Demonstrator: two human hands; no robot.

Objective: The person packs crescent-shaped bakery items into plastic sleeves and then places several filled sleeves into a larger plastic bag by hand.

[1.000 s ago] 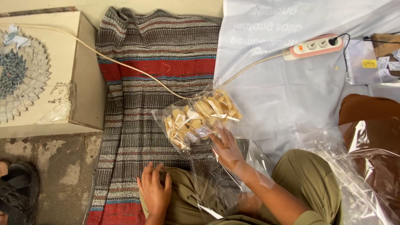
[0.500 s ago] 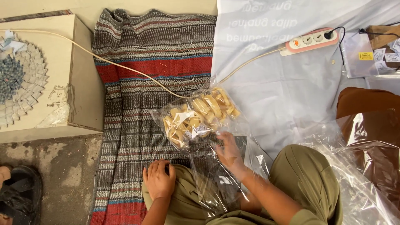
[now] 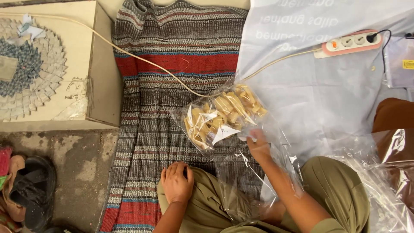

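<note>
A clear plastic bag (image 3: 222, 116) filled with pale yellow snack pieces lies on the striped woven rug (image 3: 172, 64), in front of my knees. My right hand (image 3: 258, 144) reaches inside the bag's open mouth, fingers bent at its lower right edge; whether it grips a piece is hidden. My left hand (image 3: 177, 183) rests flat on my left knee, on olive trousers, holding nothing. Loose clear plastic film (image 3: 246, 181) spreads over my lap between the two arms.
A cream cable (image 3: 142, 60) runs across the rug to a power strip (image 3: 349, 43) on a grey sheet (image 3: 327, 95). A beige box (image 3: 86, 77) with a woven mat stands left. Black sandals (image 3: 32, 185) lie on concrete. Crinkled plastic (image 3: 388, 172) piles at right.
My right hand has moved up and right, further into the bag's mouth. My left hand has shifted slightly up onto the knee. The view has drifted a little.
</note>
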